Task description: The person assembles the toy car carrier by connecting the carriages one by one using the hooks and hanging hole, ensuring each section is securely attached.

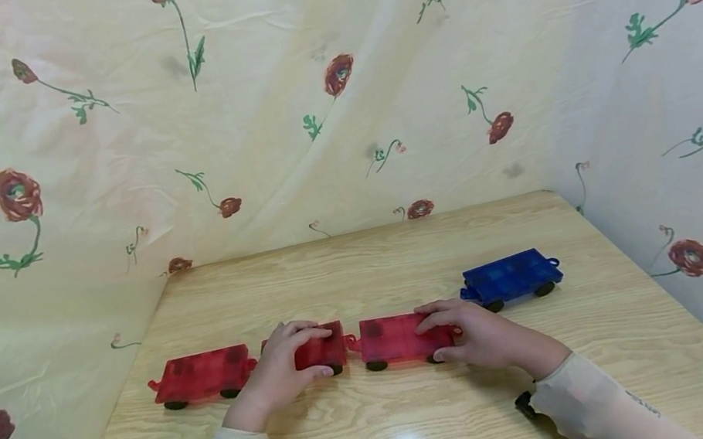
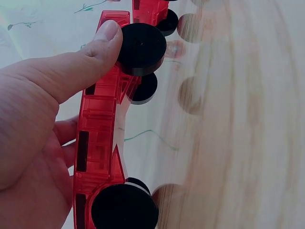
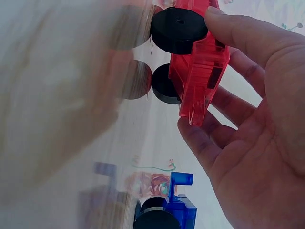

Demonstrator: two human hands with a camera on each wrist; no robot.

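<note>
Three translucent red toy train cars with black wheels stand in a row on the table. My left hand [image 1: 282,373] grips the middle red train car [image 1: 323,350] from its near and far sides; in the left wrist view, the thumb lies by a wheel of that car [image 2: 98,143]. Fingers and thumb of my right hand [image 1: 484,337] hold the right-hand red train car [image 1: 390,340] by its right end. Between these two cars, the couplings overlap. The left red train car [image 1: 202,374] has its right coupling close to my left hand.
A blue train car [image 1: 514,275] stands apart, behind and right of my right hand, its coupling hook [image 3: 181,179] pointing toward the red row. A wood-patterned table [image 1: 361,273] lies beneath, with flowered cloth [image 1: 275,107] rising behind and at both sides.
</note>
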